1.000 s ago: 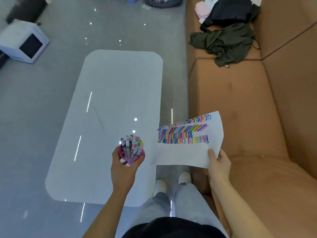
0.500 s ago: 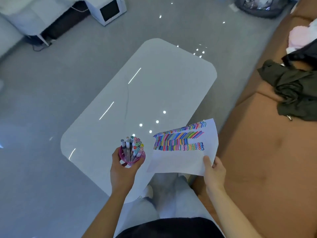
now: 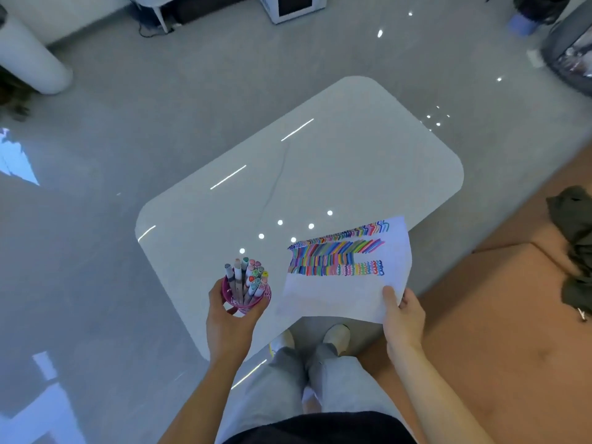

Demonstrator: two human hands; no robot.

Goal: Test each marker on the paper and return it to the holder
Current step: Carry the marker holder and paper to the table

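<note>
My left hand point(image 3: 230, 318) grips a pink mesh holder point(image 3: 230, 293) from below, held over the near end of the white table point(image 3: 320, 174). Several capped markers point(image 3: 248, 275) stand upright in it, caps of mixed colours. My right hand point(image 3: 404, 315) pinches the near right corner of a white paper point(image 3: 336, 293), thumb on top. The sheet hangs in the air above the table's near edge. Rows of coloured test strokes fill its far half; the near half is blank.
A tan sofa point(image 3: 499, 331) runs along the right, with dark green clothing point(image 3: 576, 251) lying on it. My legs and shoes point(image 3: 334, 336) stand between table and sofa. A white box unit point(image 3: 293, 6) and a white pillar point(image 3: 28, 56) stand on the grey floor beyond.
My head has turned left, so the table now sits diagonally and the sofa has slid to the right edge. Both hands keep the holder and the paper in the same grips.
</note>
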